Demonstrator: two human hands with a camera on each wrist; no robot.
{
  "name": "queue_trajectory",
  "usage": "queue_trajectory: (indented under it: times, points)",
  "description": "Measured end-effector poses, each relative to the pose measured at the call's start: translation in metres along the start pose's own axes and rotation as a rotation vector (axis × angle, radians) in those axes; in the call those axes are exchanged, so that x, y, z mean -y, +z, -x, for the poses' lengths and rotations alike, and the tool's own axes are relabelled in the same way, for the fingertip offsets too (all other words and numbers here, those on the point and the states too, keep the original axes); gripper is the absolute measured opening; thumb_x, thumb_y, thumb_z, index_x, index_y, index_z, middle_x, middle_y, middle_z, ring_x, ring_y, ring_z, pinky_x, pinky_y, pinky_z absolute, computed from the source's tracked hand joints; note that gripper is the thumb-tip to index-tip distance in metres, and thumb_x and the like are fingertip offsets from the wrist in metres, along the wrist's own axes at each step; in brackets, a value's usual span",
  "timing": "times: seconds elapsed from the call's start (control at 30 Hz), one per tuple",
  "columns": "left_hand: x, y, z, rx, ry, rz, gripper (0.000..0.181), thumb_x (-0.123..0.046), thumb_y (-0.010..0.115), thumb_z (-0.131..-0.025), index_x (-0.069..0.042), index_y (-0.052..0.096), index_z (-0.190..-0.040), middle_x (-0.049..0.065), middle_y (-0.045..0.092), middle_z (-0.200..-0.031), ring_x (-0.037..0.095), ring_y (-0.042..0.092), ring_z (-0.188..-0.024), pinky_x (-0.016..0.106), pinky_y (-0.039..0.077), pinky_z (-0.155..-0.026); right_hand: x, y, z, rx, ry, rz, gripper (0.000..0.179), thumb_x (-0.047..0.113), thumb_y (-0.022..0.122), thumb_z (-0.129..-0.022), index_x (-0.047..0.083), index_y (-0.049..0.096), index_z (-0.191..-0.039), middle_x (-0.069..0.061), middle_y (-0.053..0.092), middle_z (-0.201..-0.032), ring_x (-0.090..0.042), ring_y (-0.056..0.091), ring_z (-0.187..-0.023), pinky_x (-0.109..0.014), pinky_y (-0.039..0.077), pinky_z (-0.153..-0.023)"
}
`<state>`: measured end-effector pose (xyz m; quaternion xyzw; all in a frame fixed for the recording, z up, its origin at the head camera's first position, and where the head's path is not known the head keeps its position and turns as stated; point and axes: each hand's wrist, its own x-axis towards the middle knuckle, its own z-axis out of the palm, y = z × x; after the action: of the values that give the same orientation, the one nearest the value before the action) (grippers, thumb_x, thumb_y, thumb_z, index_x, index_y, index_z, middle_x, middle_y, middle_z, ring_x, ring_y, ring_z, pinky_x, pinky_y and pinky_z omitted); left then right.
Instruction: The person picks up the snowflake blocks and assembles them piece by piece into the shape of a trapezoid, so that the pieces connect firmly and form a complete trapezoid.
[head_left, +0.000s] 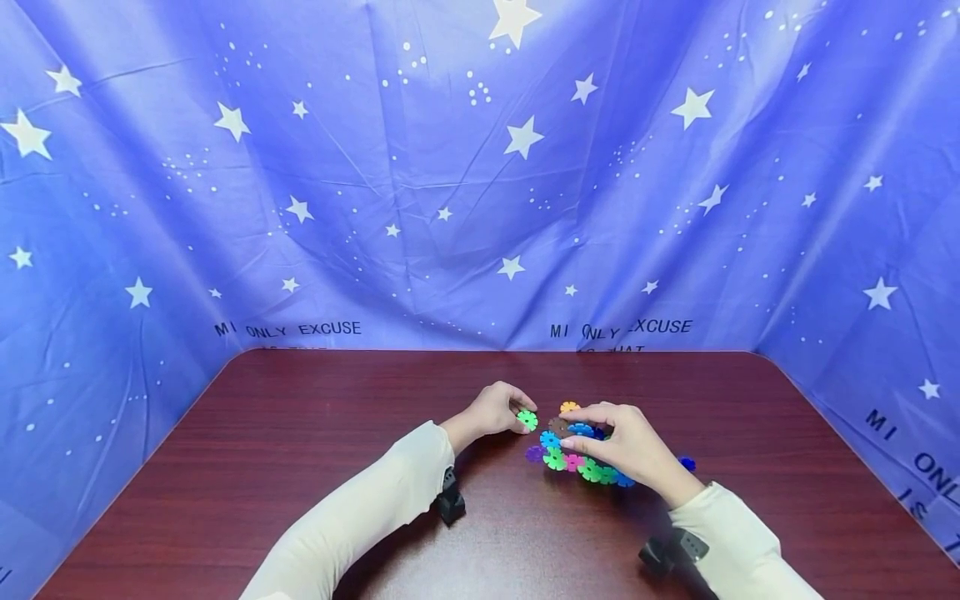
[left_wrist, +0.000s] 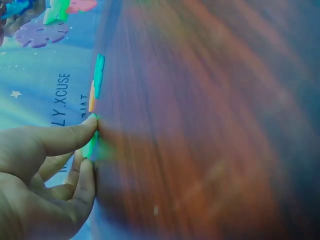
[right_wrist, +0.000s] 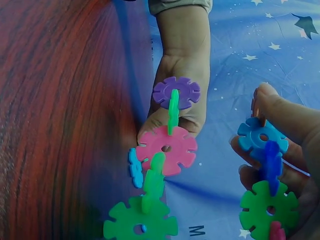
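Note:
My left hand (head_left: pixel 495 410) pinches a green notched disc (head_left: pixel 527 420), flower-shaped, near its edge. In the left wrist view that green disc (left_wrist: pixel 89 147) appears edge-on between thumb and fingers. My right hand (head_left: pixel 618 435) pinches a brown disc (right_wrist: pixel 257 107), the end piece of a chain of interlocked discs. Beside the brown disc come a blue disc (right_wrist: pixel 262 136), a dark blue one (right_wrist: pixel 271 167) and a green one (right_wrist: pixel 270 210). The chain's other end shows a purple disc (right_wrist: pixel 176 92), then green and a pink disc (right_wrist: pixel 166 150). Part of the chain is hidden behind my right hand.
An orange disc (head_left: pixel 570 407) lies on the dark red wooden table (head_left: pixel 360 392) beyond the chain. A light blue disc (right_wrist: pixel 135 167) is near the chain. A dark blue disc (head_left: pixel 687 463) shows beside the right wrist. Star-printed blue cloth (head_left: pixel 420 167) surrounds the table.

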<state>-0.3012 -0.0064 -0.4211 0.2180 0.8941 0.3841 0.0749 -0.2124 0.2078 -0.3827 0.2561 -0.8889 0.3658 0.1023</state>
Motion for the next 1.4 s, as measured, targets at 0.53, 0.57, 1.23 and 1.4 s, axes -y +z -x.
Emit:
queue_trajectory:
  times: [0.53,0.57,1.23,1.4]
  points:
    - [0.01,-0.017,0.021,-0.009,-0.085,0.231,0.021,0.006,0.074,-0.074,-0.002,0.074,-0.094,0.008,0.071,-0.077,0.01,0.062,-0.061,0.023,0.052,-0.055,0.001,0.004,0.001,0.007,-0.006,-0.034,0.032,0.03,0.076,-0.079,0.016,0.073,-0.107,0.011,0.063,-0.084,-0.006,0.05,-0.071,-0.022,0.046,-0.057]
    - [0.008,-0.019,0.023,-0.007,-0.076,0.258,0.021,0.005,0.074,-0.075,-0.001,0.074,-0.095,0.008,0.071,-0.077,0.01,0.062,-0.061,0.024,0.053,-0.056,0.001,0.004,0.001,0.005,-0.007,-0.034,0.031,0.03,0.076,-0.079,0.016,0.073,-0.107,0.011,0.062,-0.084,-0.006,0.05,-0.071,-0.022,0.045,-0.057]
    - [-0.024,-0.012,0.07,-0.177,0.141,0.506,0.015,-0.004,0.072,-0.08,-0.001,0.073,-0.095,0.013,0.071,-0.081,0.029,0.066,-0.071,0.051,0.054,-0.067,0.005,0.007,0.001,-0.015,-0.054,-0.028,0.03,0.03,0.077,-0.078,0.015,0.074,-0.104,0.012,0.059,-0.078,-0.005,0.045,-0.065,-0.02,0.042,-0.051]
    - [-0.031,-0.011,0.074,-0.191,0.165,0.453,0.015,-0.006,0.073,-0.08,-0.002,0.074,-0.094,0.011,0.072,-0.082,0.025,0.065,-0.068,0.032,0.056,-0.06,0.005,0.007,0.001,-0.016,-0.064,-0.017,0.03,0.029,0.077,-0.078,0.012,0.074,-0.103,0.013,0.06,-0.079,-0.004,0.045,-0.065,-0.02,0.041,-0.051]
